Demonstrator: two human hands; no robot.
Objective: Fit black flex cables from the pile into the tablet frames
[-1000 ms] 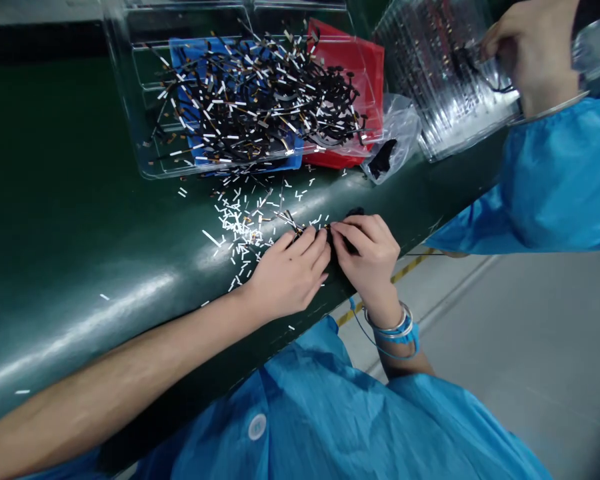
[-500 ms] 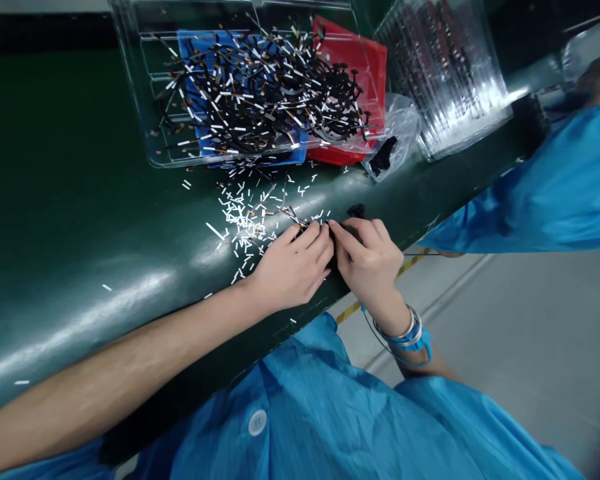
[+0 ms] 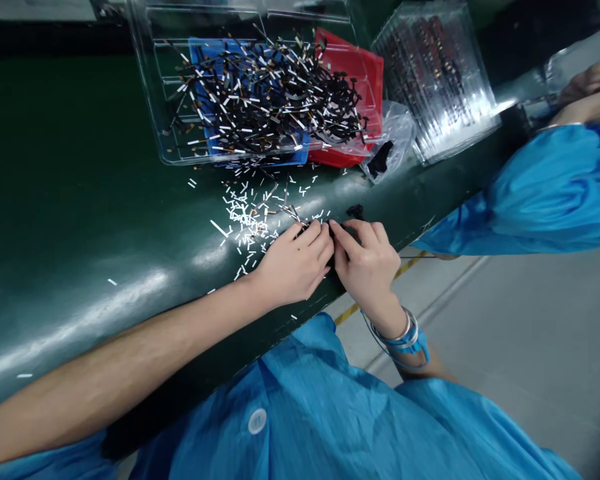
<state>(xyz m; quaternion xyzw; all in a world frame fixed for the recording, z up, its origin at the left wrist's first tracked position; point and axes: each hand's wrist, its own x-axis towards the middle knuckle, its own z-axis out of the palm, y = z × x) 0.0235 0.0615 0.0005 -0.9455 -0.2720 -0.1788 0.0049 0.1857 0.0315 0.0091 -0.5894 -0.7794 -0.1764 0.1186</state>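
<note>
My left hand (image 3: 296, 265) is closed, its fingers curled over a small bunch of thin dark flex cables (image 3: 294, 213) whose pale and copper-coloured ends stick out past the knuckles. Close against it, my right hand (image 3: 369, 261) pinches with thumb and forefinger at the left fingertips; what sits in that pinch is dark and too small to make out. Small white strips (image 3: 240, 217) lie scattered on the green tabletop (image 3: 80, 200) left of my hands. A little black heap (image 3: 355, 212) is just beyond my right fingers.
A clear plastic tray (image 3: 150, 100) piled with black flex cables (image 3: 260, 100) rests over a blue bin (image 3: 200, 53) and a red bin (image 3: 373, 73). Right of it are a plastic bag (image 3: 400, 127) and stacked clear trays (image 3: 445, 87). A co-worker's blue sleeve (image 3: 545, 193) is at right.
The view has shifted slightly. Both my hands keep nearly the same pose at the same spot. At the right, the co-worker's forearm and hand show more than before.
</note>
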